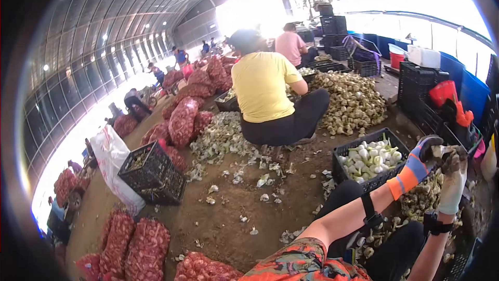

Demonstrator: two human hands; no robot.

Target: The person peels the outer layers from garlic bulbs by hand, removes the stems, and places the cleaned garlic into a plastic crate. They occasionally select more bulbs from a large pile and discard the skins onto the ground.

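My left hand [417, 165], in a blue and orange glove with dark fingertips, is closed at the right side of the view. A small pale thing, apparently a garlic bulb [443, 150], shows at its fingers. Close beside it is my right hand [451, 179], in a dirty white glove, its fingers bent and almost touching the left ones. What the right fingers grip is hidden. Below the hands lies a heap of untrimmed garlic [420, 198]. Just left of them stands a black crate [340, 164] holding trimmed white garlic bulbs [371, 157].
A person in a yellow shirt [262, 86] squats ahead beside a large garlic pile [351, 99]. Red mesh sacks [148, 250] and a tilted black crate [156, 174] stand at left. Garlic peelings [223, 138] litter the ground. Stacked crates [416, 86] line the right.
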